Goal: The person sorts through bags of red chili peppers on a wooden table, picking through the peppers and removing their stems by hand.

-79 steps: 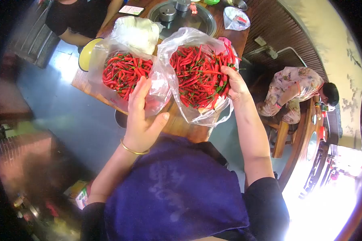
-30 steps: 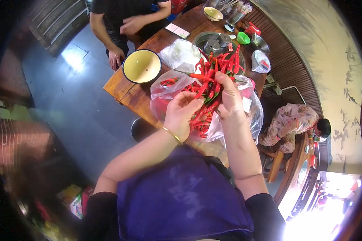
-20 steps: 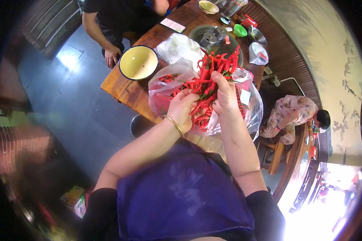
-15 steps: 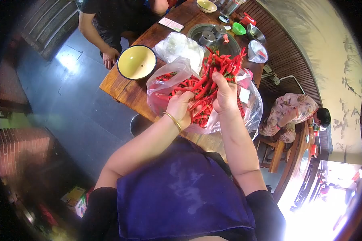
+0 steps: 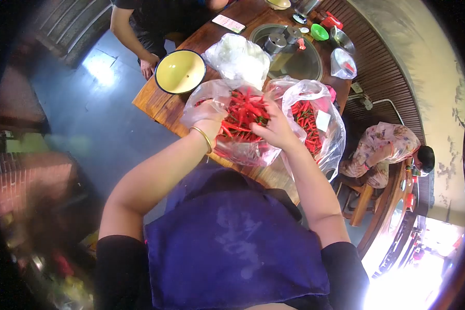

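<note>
Fresh red chillies with green stems fill a clear plastic bag at the table's near edge. My right hand is curled around a bunch of them at the bag's mouth, thumb toward me; the bunch is slightly blurred. At the bag's left side, my left hand, with a gold bangle above the wrist, is closed on the plastic; its fingertips are partly hidden by film and chillies. Just right of my right hand stands a second clear bag with more red chillies and a white label.
A yellow enamel bowl and a white plastic bag sit beyond my hands on the wooden table. A round inset plate holds metal canisters. One person is at the far side; another sits at right.
The chillies in my right hand have moved from over the right bag down into the left bag. My left hand has shifted left and up, and the right bag is now uncovered.
</note>
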A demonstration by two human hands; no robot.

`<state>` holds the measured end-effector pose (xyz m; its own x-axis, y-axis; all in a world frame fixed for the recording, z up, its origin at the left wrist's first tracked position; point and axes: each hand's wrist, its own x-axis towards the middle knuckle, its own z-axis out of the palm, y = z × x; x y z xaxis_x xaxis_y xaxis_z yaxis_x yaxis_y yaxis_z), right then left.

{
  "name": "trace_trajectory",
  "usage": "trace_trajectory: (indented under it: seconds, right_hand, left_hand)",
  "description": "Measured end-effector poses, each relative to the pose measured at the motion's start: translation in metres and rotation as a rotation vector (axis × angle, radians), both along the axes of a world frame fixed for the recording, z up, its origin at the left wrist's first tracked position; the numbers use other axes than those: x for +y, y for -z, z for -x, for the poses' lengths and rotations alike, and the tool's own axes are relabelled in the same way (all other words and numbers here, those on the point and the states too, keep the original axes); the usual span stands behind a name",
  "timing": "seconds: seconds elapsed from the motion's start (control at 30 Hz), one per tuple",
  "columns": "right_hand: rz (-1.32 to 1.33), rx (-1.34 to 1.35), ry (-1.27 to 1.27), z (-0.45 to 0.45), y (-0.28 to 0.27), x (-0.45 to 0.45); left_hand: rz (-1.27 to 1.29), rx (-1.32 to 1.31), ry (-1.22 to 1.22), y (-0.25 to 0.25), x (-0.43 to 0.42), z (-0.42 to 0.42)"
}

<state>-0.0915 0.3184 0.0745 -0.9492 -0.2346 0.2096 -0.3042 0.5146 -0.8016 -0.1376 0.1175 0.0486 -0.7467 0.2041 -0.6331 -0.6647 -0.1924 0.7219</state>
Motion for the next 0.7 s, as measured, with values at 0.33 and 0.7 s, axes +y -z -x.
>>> trace_trajectory:
  seconds: [0.33,0.7]
  right_hand:
    - [-0.438,-0.057,0.163,0.0,-0.012,0.007]
    - [-0.673,-0.283,0.281,-0.034,-0.028,0.036]
  left_hand:
    - [0.106,0.011,0.137,-0.046,-0.014,0.013]
    - [-0.034,0.009,0.222,-0.044,-0.019,-0.03]
